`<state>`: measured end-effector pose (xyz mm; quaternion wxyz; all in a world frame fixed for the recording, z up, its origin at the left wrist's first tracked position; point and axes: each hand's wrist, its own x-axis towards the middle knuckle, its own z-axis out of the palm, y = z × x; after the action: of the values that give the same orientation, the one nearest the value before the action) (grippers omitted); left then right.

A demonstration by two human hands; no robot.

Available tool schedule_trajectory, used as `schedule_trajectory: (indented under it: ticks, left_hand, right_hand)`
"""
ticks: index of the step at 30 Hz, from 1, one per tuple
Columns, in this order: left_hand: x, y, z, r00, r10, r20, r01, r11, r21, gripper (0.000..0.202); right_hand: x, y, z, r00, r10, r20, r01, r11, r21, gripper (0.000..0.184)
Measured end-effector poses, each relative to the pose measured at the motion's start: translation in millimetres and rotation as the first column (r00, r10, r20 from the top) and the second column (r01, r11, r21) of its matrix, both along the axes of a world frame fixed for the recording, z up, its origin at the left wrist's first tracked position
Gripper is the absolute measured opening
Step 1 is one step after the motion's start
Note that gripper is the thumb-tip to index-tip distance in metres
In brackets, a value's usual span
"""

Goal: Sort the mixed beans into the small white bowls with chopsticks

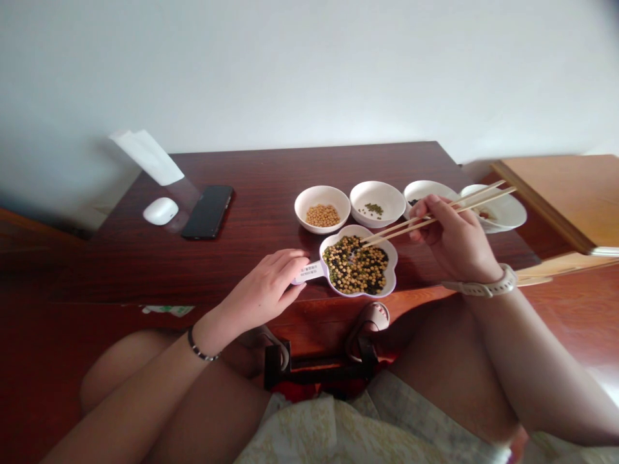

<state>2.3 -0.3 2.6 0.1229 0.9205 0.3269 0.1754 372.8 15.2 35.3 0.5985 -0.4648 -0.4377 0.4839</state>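
Wooden chopsticks (435,216) are gripped in the right hand (452,241), their tips lowered to a mix of yellow and dark beans (355,264) in a white flower-shaped dish (393,270). The dish's handle is clasped by the left hand (264,290). Most beans are left mixed; a small heap of soybeans (322,216) is held in a white bowl (322,193), and a few green beans (374,209) lie in the next bowl (377,193), on the dark wooden worktop (271,174).
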Motion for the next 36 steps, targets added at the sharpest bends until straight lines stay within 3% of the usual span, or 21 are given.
schedule_trajectory:
  ticks: [6, 13, 16, 21, 26, 29, 33, 36]
  left_hand:
    - [0.1, 0.1, 0.1, 1.0, -0.001, 0.009, 0.001, 1.0, 0.004, 0.034]
    - [-0.1, 0.5, -0.5, 1.0, -0.002, 0.01, 0.002, 1.0, -0.001, 0.037]
    - [-0.3, 0.7, -1.1, 1.0, -0.005, 0.01, 0.005, 1.0, 0.007, 0.036]
    - [-1.1, 0.3, -2.0, 1.0, -0.002, 0.026, 0.002, 1.0, 0.007, 0.034]
    - [-1.8, 0.6, -3.4, 1.0, -0.008, 0.019, 0.008, 1.0, 0.022, 0.035]
    - [-1.7, 0.7, -3.4, 1.0, -0.014, 0.005, 0.014, 0.999, 0.029, 0.035]
    - [-1.4, 0.7, -2.6, 1.0, -0.004, 0.014, 0.003, 1.0, 0.014, 0.035]
    - [-1.1, 0.6, -1.7, 1.0, -0.003, 0.014, 0.003, 1.0, 0.009, 0.036]
  right_hand:
    - [12.2, 10.3, 4.1, 0.952, -0.255, -0.17, 0.275, 0.956, 0.103, 0.031]
    - [30.0, 19.6, 8.7, 0.899, -0.384, -0.212, 0.418, 0.897, 0.144, 0.042]
    - [43.0, 24.3, 12.0, 0.855, -0.488, -0.178, 0.516, 0.838, 0.177, 0.045]
    - [67.5, 27.6, 12.9, 0.727, -0.686, 0.019, 0.665, 0.711, 0.227, 0.047]
    - [74.2, 22.0, 8.8, 0.675, -0.718, 0.167, 0.667, 0.691, 0.277, 0.048]
    - [71.0, 19.8, 8.6, 0.693, -0.697, 0.185, 0.628, 0.709, 0.32, 0.044]
    - [66.7, 25.1, 10.1, 0.727, -0.685, 0.048, 0.657, 0.713, 0.245, 0.047]
    - [61.4, 29.2, 10.1, 0.789, -0.603, -0.118, 0.614, 0.777, 0.137, 0.046]
